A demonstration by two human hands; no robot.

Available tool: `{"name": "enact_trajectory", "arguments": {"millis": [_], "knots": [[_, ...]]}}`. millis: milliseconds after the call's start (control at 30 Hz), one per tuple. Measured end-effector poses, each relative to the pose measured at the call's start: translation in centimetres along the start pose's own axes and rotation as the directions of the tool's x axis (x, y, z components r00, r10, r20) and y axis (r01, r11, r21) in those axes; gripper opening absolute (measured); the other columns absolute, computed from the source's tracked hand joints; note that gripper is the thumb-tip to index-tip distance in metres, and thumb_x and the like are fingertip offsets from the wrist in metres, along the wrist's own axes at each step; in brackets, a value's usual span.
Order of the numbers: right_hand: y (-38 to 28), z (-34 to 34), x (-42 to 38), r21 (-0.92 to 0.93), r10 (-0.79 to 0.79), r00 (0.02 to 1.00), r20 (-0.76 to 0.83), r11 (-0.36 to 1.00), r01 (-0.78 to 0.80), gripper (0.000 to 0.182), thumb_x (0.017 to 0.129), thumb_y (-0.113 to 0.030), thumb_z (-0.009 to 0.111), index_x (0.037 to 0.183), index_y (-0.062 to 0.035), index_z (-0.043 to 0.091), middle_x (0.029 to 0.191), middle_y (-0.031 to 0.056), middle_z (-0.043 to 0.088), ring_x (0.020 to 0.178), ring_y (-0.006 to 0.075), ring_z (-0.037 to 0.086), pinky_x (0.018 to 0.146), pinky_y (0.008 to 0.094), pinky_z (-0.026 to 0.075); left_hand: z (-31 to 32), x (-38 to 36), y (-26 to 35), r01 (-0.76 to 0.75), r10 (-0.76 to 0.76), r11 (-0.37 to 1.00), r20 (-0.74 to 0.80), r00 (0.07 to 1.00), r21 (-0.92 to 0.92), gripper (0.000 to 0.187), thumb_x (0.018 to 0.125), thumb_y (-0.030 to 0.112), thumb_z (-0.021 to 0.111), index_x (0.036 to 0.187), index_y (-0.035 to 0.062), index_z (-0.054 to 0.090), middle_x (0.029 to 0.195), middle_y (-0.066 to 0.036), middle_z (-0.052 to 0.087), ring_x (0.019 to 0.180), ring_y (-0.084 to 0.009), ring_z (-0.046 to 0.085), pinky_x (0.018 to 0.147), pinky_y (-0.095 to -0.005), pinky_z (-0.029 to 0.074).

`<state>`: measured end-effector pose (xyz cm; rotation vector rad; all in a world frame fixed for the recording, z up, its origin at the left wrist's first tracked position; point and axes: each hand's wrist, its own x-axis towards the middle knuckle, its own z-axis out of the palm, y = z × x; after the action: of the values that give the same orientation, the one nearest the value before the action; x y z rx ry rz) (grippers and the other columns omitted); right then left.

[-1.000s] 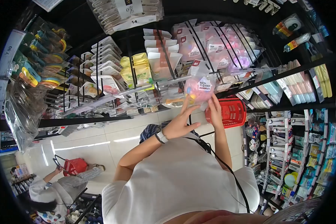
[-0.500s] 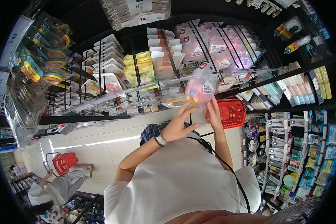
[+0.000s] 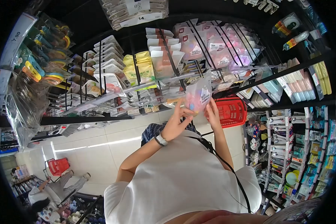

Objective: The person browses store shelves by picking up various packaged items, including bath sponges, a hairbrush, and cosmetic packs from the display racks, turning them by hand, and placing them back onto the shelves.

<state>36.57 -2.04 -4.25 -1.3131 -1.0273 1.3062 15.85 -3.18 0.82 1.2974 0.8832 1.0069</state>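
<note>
A pink bath flower in a clear bag (image 3: 198, 95) is held upright between both hands in front of the rack. My left hand (image 3: 177, 121), with a watch on its wrist, grips the bag's lower left corner between thumb and fingers. On the other side, my right hand (image 3: 212, 115) pinches its lower right edge. The label on the bag reads "BATH FLOWER". Similar bath flower bags (image 3: 222, 46) hang on hooks right behind it. Beside my right hand is a red shopping basket (image 3: 229, 112).
Yellow packs (image 3: 140, 69) and white carded packs (image 3: 110, 76) hang farther left on the rack. A clear plastic rail (image 3: 112, 96) runs along its front. At lower left a person (image 3: 50, 192) carries another red basket (image 3: 59, 166). Shelves of small goods (image 3: 283, 149) stand at right.
The bath flower bag has dropped slightly and turned in my hands, its label now tilted. My left fingers have closed in on its lower corner. The other person's basket has shifted left.
</note>
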Motion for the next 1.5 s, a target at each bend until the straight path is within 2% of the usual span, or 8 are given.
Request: {"name": "enact_trajectory", "arguments": {"millis": [133, 333, 433, 533, 733, 1000, 1300, 1500], "knots": [[-0.4, 0.5, -0.3, -0.031, -0.024, 0.999, 0.027, 0.999, 0.025, 0.047, 0.091, -0.017, 0.050, 0.134, -0.0035, 0.036, 0.082, 0.0002, 0.050, 0.065, 0.0064, 0.044, 0.056, 0.0209, 0.038, -0.4, -0.1, 0.3, 0.094, -0.098, 0.990, -0.036, 0.995, -0.101, 0.070, 0.085, 0.008, 0.059, 0.138, 0.0006, 0.014, 0.089, -0.009, 0.058, 0.085, -0.0152, 0.057, 0.081, -0.0282, 0.044], [-0.2, 1.4, -0.6, -0.040, -0.088, 0.991, 0.101, 0.995, 0.093, 0.050, 0.090, -0.016, 0.052, 0.134, -0.0037, 0.034, 0.079, -0.0012, 0.049, 0.063, 0.0053, 0.043, 0.055, 0.0202, 0.037, -1.1, -0.1, 0.3, 0.183, -0.165, 0.980, -0.203, 0.965, 0.073, 0.068, 0.078, 0.016, 0.070, 0.133, 0.0019, 0.032, 0.082, -0.004, 0.053, 0.081, -0.0132, 0.053, 0.072, -0.0251, 0.043], [0.0, 1.5, -0.8, -0.036, -0.089, 0.988, 0.128, 0.995, 0.095, 0.051, 0.089, -0.017, 0.053, 0.135, -0.0036, 0.034, 0.080, -0.0010, 0.050, 0.063, 0.0050, 0.043, 0.056, 0.0197, 0.037, -1.3, -0.1, -0.5, 0.068, 0.073, 0.897, -0.297, 0.952, 0.436, 0.069, 0.074, 0.018, 0.074, 0.130, 0.0036, 0.036, 0.087, -0.005, 0.051, 0.087, -0.0157, 0.050, 0.075, -0.0278, 0.044], [-0.1, 1.6, -1.1, -0.011, -0.086, 0.988, 0.128, 0.996, 0.088, 0.052, 0.089, -0.017, 0.054, 0.135, -0.0036, 0.033, 0.083, -0.0002, 0.051, 0.064, 0.0050, 0.045, 0.056, 0.0193, 0.038, -1.1, 0.2, -1.0, -0.066, 0.262, 0.834, -0.287, 0.921, 0.548, 0.073, 0.072, 0.019, 0.076, 0.131, 0.0030, 0.035, 0.102, -0.009, 0.050, 0.099, -0.0200, 0.050, 0.080, -0.0309, 0.044], [0.6, 1.1, -2.1, -0.091, -0.069, 0.993, 0.094, 0.993, 0.078, 0.052, 0.087, -0.016, 0.056, 0.133, -0.0030, 0.036, 0.089, 0.0009, 0.052, 0.065, 0.0047, 0.047, 0.057, 0.0191, 0.040, -0.6, 0.9, -2.2, -0.013, 0.011, 1.000, -0.196, 0.981, -0.007, 0.082, 0.072, 0.017, 0.075, 0.135, 0.0013, 0.024, 0.127, -0.016, 0.041, 0.118, -0.0251, 0.043, 0.093, -0.0361, 0.041], [0.4, 1.2, -3.0, -0.069, -0.066, 0.993, 0.099, 0.995, 0.073, 0.048, 0.086, -0.017, 0.058, 0.130, -0.0019, 0.042, 0.087, -0.0010, 0.051, 0.065, 0.0043, 0.044, 0.055, 0.0181, 0.036, -0.7, 1.2, -2.5, -0.030, 0.024, 0.998, -0.134, 0.991, -0.049, 0.079, 0.073, 0.011, 0.073, 0.133, 0.0003, 0.022, 0.122, -0.012, 0.043, 0.111, -0.0178, 0.045, 0.091, -0.0308, 0.041], [0.5, 0.5, -2.1, -0.303, -0.306, 0.951, -0.051, 0.912, 0.277, 0.037, 0.085, -0.019, 0.059, 0.118, -0.0032, 0.052, 0.089, 0.0007, 0.049, 0.067, 0.0050, 0.042, 0.058, 0.0179, 0.036, -0.9, 1.6, -2.6, 0.076, -0.086, 0.991, -0.092, 0.992, -0.107, 0.075, 0.074, 0.011, 0.072, 0.130, -0.0019, 0.024, 0.118, -0.013, 0.046, 0.109, -0.0180, 0.047, 0.090, -0.0293, 0.041], [-2.5, 1.2, -1.5, -0.054, -0.053, 0.994, -0.091, 0.997, 0.048, 0.034, 0.088, -0.023, 0.055, 0.116, -0.0042, 0.053, 0.090, -0.0007, 0.051, 0.075, 0.0053, 0.045, 0.063, 0.0190, 0.037, -1.9, 1.5, -1.3, 0.164, -0.158, 0.968, 0.051, 0.986, -0.190, 0.068, 0.078, 0.010, 0.068, 0.131, 0.0010, 0.026, 0.120, -0.010, 0.045, 0.112, -0.0168, 0.044, 0.094, -0.0301, 0.038]]}}
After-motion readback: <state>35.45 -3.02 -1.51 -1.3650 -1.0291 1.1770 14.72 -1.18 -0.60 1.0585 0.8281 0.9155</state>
